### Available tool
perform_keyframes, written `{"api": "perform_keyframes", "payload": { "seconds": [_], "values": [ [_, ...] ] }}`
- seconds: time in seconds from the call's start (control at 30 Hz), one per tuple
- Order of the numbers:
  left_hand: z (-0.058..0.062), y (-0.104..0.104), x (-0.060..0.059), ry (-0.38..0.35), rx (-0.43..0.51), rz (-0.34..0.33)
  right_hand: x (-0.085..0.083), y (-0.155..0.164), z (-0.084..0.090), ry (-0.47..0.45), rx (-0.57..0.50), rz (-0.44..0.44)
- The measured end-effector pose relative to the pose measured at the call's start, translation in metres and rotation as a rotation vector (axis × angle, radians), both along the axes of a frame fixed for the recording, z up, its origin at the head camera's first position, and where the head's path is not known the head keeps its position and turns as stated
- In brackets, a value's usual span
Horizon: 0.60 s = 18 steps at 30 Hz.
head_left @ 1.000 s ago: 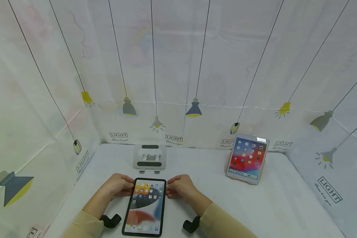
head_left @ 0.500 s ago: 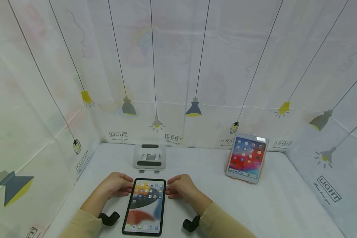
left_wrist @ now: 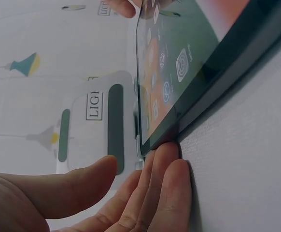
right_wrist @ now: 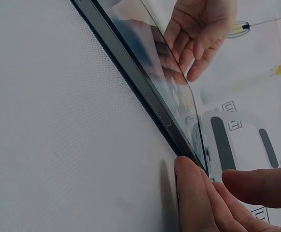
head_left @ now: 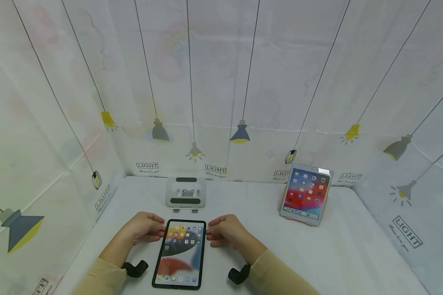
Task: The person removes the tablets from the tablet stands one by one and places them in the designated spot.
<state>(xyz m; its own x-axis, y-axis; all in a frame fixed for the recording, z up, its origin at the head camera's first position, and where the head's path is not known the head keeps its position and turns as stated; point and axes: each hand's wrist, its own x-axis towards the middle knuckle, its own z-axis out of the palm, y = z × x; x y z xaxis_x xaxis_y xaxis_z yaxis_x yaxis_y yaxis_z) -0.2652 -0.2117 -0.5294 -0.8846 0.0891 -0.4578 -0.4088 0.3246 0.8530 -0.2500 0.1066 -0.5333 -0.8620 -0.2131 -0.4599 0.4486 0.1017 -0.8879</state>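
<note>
while the tablet (head_left: 180, 254) lies flat, left hand (head_left: 145, 226) and right hand (head_left: 226, 230) touch its edges, fingers relaxed, gripping nothing.

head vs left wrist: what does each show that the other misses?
Only head: the right hand beside the black tablet, a second tablet propped upright at the right, both sleeves and the whole table.
Only left wrist: left fingertips touching the black tablet's edge down at the table surface, thumb lifted clear.
Both: the left hand, the black tablet lit, and the grey stand behind it.
</note>
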Motion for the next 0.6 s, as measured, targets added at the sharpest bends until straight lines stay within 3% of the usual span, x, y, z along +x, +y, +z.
{"api": "perform_keyframes", "payload": {
  "seconds": [0.27,0.6],
  "values": [
    [-0.001,0.0,0.001,-0.002,0.006,-0.004,0.006,0.006,-0.002,-0.01,-0.031,0.007],
    [0.006,0.008,0.003,0.08,0.048,-0.03,0.008,0.019,0.001,-0.02,-0.039,0.033]
  ]
}}
